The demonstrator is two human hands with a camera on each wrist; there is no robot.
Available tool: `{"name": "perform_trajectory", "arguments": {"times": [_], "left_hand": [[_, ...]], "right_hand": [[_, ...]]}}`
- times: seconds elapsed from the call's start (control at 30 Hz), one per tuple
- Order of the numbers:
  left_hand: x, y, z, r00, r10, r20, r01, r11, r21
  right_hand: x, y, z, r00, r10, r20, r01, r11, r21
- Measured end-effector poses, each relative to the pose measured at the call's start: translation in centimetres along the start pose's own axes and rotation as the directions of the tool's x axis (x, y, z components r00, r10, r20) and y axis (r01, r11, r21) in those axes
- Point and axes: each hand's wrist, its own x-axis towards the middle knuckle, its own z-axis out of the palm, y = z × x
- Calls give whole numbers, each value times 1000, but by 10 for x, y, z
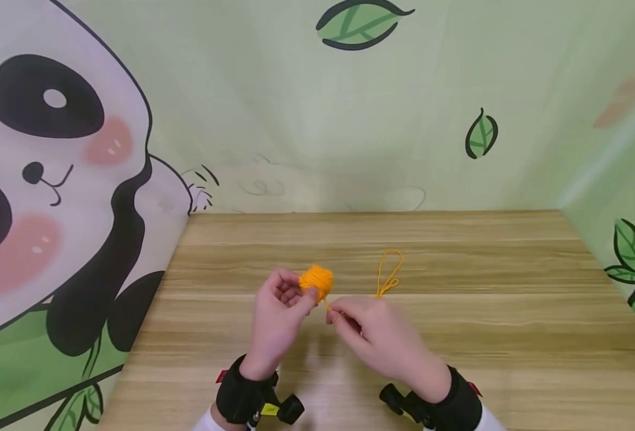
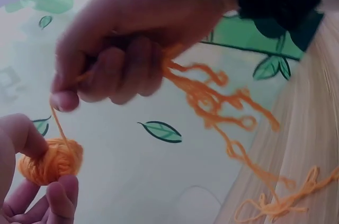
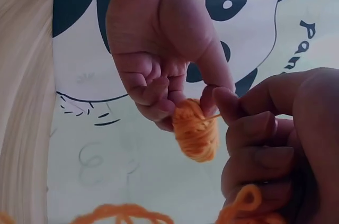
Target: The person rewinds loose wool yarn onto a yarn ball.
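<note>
A small orange ball of yarn (image 1: 317,280) is pinched between the thumb and fingers of my left hand (image 1: 278,317). Its wound strands show closely in the right wrist view, where the yarn ball (image 3: 196,131) hangs below the left fingertips. One taut strand (image 2: 59,126) runs from the ball to my right hand (image 1: 379,335), whose thumb and forefinger pinch it. The other right fingers curl inward, and loose tangled yarn (image 2: 212,99) trails out from that palm. A loop of the loose yarn (image 1: 389,272) lies on the table behind the right hand.
The wood-grain table (image 1: 484,275) spreads around both hands. A pale green backdrop (image 1: 274,108) with a printed panda (image 1: 128,239) and leaves stands behind and at the sides. Each wrist wears a black band (image 1: 244,392) with a small camera.
</note>
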Motion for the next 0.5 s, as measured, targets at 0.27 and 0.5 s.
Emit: {"name": "perform_trajectory", "arguments": {"times": [0.27, 0.5], "left_hand": [[-3, -1, 5, 983, 64, 173, -88, 986, 138], [-7, 3, 5, 921, 102, 376, -139, 987, 74]], "right_hand": [[-1, 6, -12, 984, -12, -176, 15, 1000, 15], [0, 13, -19, 971, 36, -236, -49, 998, -50]]}}
